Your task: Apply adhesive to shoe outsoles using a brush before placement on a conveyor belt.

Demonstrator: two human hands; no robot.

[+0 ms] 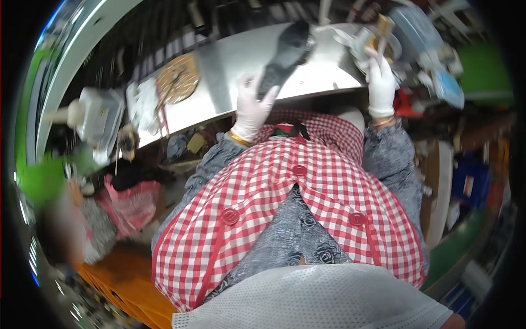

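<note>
My left hand, in a white glove, is at the near edge of the metal worktop. Its thumb and fingers are around the near end of a black shoe sole, which points away and to the right. Further right my right hand, also gloved, has its fingers closed on a tan, brush-like tool. Blur hides the tool's exact kind. Right by those fingers, a whitish container is partly covered.
A brown round disc in clear wrap lies left on the worktop, beside white plastic. A translucent box stands at the far left. Toward the back right are a clear blue-grey tub and a blue packet.
</note>
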